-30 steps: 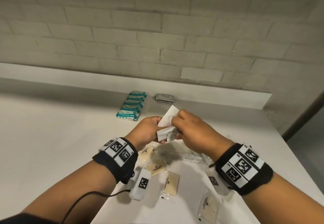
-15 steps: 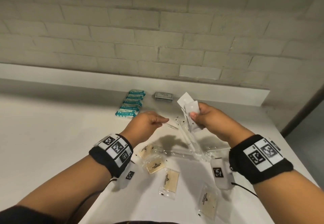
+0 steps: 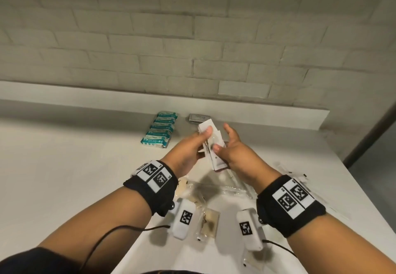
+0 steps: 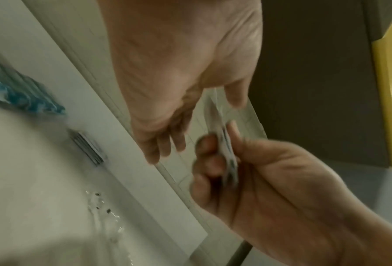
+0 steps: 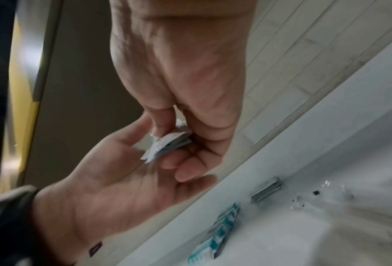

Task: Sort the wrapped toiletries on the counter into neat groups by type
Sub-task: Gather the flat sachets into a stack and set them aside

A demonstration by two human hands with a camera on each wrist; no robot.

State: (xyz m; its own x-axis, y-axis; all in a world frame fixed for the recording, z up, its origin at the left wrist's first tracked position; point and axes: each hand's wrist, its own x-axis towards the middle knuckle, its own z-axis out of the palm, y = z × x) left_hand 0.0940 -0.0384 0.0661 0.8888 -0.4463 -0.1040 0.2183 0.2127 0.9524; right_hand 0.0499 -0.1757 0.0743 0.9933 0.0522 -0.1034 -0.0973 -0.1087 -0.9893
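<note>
— What can't you make out?
— The print on the white packets (image 3: 211,143) mid-frame is too small, and both hands cover their edges. Both wrist views are blurred.
— And lower down?
— The clear sachets (image 3: 209,223) are partly behind the wrists; one seems cut off at the bottom edge.

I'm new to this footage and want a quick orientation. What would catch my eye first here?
Centre stage, both hands meet above the counter: the left hand and the right hand hold a small bundle of white sachets between them. Behind them, by the wall ledge, a tidy row of teal packets sits beside a small grey stack. Nearer the wrists lie scattered clear wrappers and beige sachets, not yet sorted.
</note>
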